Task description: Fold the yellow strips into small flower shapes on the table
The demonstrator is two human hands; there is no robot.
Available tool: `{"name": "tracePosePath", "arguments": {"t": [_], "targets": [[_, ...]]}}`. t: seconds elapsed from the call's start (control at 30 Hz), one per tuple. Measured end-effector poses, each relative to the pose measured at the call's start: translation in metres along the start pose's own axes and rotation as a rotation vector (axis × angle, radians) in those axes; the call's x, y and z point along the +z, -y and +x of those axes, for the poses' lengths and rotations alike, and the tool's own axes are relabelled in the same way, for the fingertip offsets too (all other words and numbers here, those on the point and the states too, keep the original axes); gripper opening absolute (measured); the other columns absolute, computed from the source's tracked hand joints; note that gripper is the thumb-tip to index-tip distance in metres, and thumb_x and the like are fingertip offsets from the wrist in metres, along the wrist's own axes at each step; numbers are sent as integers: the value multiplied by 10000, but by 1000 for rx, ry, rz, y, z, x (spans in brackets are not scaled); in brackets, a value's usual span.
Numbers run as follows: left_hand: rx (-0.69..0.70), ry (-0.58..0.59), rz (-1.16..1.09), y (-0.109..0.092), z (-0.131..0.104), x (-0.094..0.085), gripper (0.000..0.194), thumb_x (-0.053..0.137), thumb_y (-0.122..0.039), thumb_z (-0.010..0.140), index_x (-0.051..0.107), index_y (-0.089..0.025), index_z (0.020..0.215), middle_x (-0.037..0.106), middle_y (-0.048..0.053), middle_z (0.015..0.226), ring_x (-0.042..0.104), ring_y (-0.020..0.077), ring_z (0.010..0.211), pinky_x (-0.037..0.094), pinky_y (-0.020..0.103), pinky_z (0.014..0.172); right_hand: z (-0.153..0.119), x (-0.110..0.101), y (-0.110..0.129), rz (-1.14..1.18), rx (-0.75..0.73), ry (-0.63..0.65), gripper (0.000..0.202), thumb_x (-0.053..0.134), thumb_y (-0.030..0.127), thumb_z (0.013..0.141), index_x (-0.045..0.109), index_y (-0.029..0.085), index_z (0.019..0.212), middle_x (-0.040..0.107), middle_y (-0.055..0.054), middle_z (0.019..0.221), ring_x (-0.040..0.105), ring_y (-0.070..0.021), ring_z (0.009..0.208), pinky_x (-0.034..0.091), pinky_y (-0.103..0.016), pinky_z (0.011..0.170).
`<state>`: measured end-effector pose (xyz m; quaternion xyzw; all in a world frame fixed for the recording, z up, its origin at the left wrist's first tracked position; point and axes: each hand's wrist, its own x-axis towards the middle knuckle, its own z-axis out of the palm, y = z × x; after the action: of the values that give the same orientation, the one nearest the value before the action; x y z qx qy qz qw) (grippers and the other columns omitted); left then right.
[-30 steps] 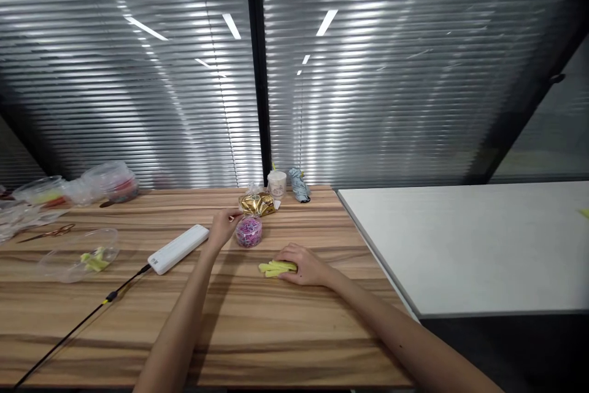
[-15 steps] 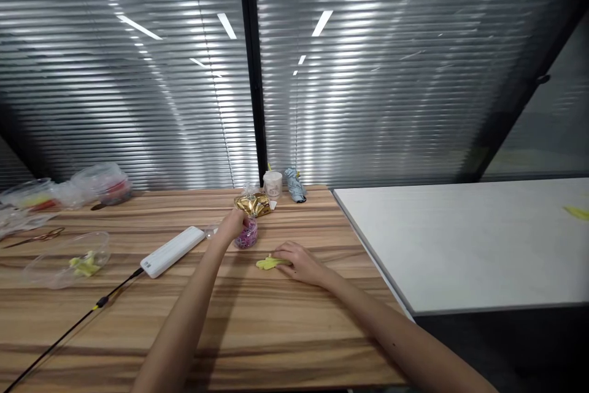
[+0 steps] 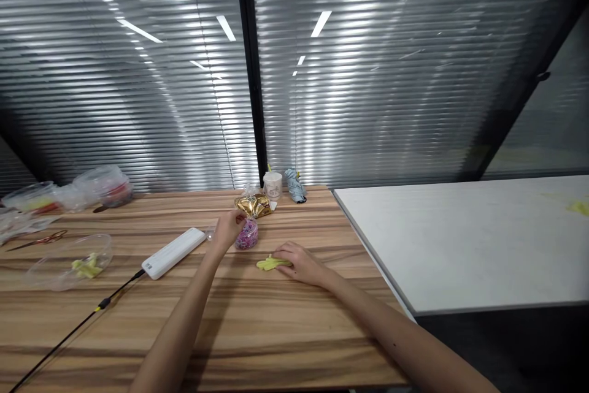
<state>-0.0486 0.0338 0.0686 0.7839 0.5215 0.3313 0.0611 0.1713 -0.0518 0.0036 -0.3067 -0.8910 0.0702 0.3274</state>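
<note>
Left hand [image 3: 226, 230] curls its fingers onto the small clear pot of purple bands [image 3: 248, 235]; right hand [image 3: 299, 261] lies flat, fingers pinning yellow-green strips [image 3: 269, 263] to the wooden desk [image 3: 257, 331].

Two bare hands were counted: one left hand [image 3: 227, 230] closed on one small clear container of purple and pink rubber bands [image 3: 248, 235], and one right hand [image 3: 298, 261] laid on one bunch of yellow-green strips [image 3: 269, 263]. Just beyond the left hand's grip, one gold foil packet [image 3: 253, 204], one small white cup [image 3: 272, 184] and one blue-grey wrapped bundle [image 3: 295, 184] were seen. To the left of that grip, one white power bank [image 3: 173, 252] with one black cable [image 3: 69, 334], one pair of scissors [image 3: 39, 240] and several clear plastic bags [image 3: 69, 257] were counted; their exact number could not be told. Two tabletops were counted, one wooden [image 3: 257, 331] and one white [image 3: 460, 246].
</note>
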Motion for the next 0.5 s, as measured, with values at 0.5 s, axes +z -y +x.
{"name": "tracePosePath", "arguments": {"t": [0.5], "targets": [[-102,200,366,1,4,6,381,434,-25,684,668,-203,925,659,79,928,572,198,889,395,254,769,-1,1,-2,-2,11,11,257,482,272,828,546,176,1058,590,-79,977,521,-169,928,416,-302,817]]}}
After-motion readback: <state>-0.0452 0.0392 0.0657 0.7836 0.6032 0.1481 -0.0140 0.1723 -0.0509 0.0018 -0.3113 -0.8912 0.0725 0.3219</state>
